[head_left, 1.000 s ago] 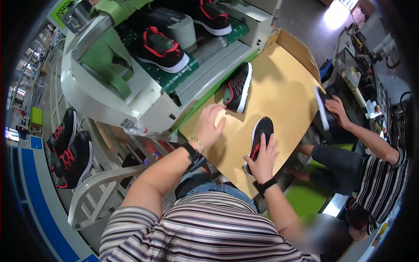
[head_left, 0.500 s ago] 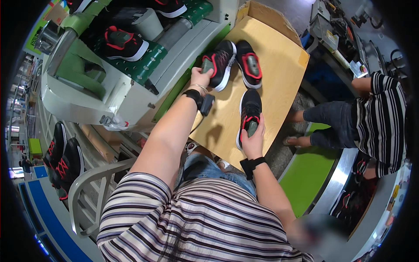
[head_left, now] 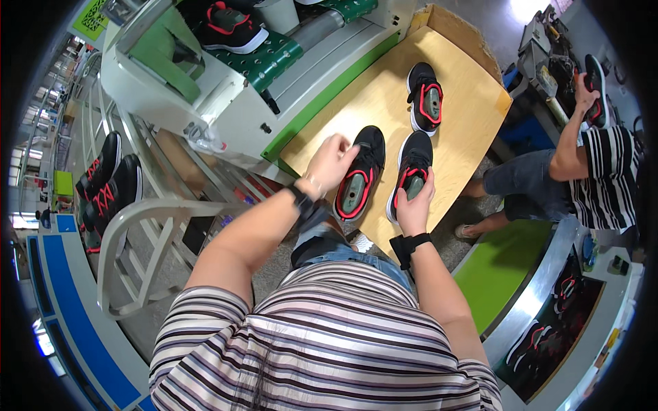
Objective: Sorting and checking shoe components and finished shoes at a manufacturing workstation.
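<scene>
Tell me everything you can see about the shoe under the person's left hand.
The shoe is a black sneaker with red trim around its opening and a grey insole showing inside. It looks like fabric with a pale sole edge. It lies upright on the light wooden table, heel toward the person. The left hand grips its left side. A matching shoe lies close on its right, under the right hand.

Two shoes lie side by side on the wooden table (head_left: pixel 384 103) before me: my left hand (head_left: pixel 332 161) on the left shoe (head_left: pixel 361 175), my right hand (head_left: pixel 413 205) on the right shoe (head_left: pixel 411 168). A third shoe (head_left: pixel 425 97) lies behind them, a conveyor (head_left: pixel 274 58) left of the table
</scene>
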Available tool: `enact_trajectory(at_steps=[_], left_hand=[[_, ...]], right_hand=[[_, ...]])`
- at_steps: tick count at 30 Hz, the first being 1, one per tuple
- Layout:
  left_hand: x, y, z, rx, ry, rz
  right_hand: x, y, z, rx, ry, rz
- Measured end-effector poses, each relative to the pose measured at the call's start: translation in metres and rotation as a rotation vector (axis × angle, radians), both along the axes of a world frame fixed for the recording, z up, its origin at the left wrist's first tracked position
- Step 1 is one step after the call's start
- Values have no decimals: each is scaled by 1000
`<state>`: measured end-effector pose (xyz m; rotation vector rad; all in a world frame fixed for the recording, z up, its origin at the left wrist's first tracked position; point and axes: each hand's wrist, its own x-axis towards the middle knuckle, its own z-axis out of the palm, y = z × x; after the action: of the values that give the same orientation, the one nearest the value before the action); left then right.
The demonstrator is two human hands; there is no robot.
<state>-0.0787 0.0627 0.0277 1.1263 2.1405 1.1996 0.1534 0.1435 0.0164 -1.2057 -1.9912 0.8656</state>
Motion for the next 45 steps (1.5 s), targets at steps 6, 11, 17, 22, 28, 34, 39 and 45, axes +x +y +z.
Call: enact_trajectory(at_steps=[6,11,17,22,28,34,39,45], left_hand=[[-18,87,-6,-341,332,-410],[-12,29,28,106,-261,-398],[4,-47,29,115,260,-475],[5,-6,33,40,653,-450],[9,-13,35,-70,535,-497],[26,-46,38,182,215,-45],[86,-18,-28,-83,-262,-129],[116,54,-13,-314,-300,-641]], right_hand=[[-3,1,-4,-8,-5,23],[1,-1,-1,-56,27,5],[-1,-4,0,-34,27,-4],[0,-3,2,-36,36,-9],[13,6,0,-46,146,-24],[67,18,30,-219,291,-170],[75,13,20,-101,-25,-197],[69,15,17,-75,-57,-140]])
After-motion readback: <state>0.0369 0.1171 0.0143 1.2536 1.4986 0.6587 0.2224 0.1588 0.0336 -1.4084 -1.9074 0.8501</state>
